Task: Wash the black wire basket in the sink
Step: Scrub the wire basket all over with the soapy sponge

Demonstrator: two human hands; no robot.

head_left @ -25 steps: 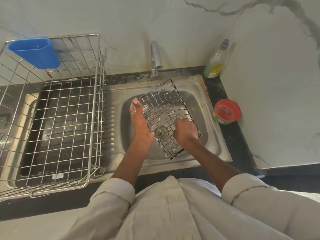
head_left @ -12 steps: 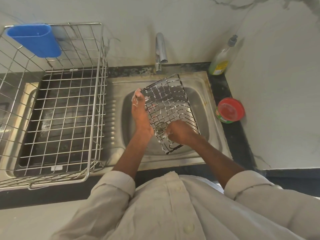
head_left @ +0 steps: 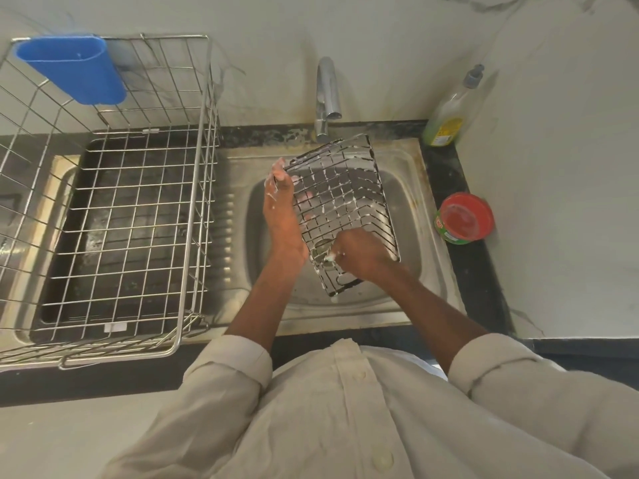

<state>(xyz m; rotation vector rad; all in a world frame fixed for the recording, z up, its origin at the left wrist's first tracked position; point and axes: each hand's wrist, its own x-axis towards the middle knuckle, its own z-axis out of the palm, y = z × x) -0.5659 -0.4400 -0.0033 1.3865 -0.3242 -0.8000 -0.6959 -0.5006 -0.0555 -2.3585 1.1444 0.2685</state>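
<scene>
Centre of frame: I see the black wire basket (head_left: 345,202) tilted over the steel sink (head_left: 408,188), its far edge just below the faucet (head_left: 326,95), its wires flecked with white suds. The left hand (head_left: 280,209) holds the basket's left rim, fingers reaching behind the mesh, foam on the fingertips. The right hand (head_left: 361,255) is curled against the basket's lower part, pinching something small and pale; I cannot tell what it is. Left of frame: a large steel dish rack (head_left: 193,209) with a blue plastic holder (head_left: 74,72) hung on its upper-left corner. Right of frame: a soap bottle (head_left: 449,115) and a red-lidded tub (head_left: 465,219) on the dark counter.
</scene>
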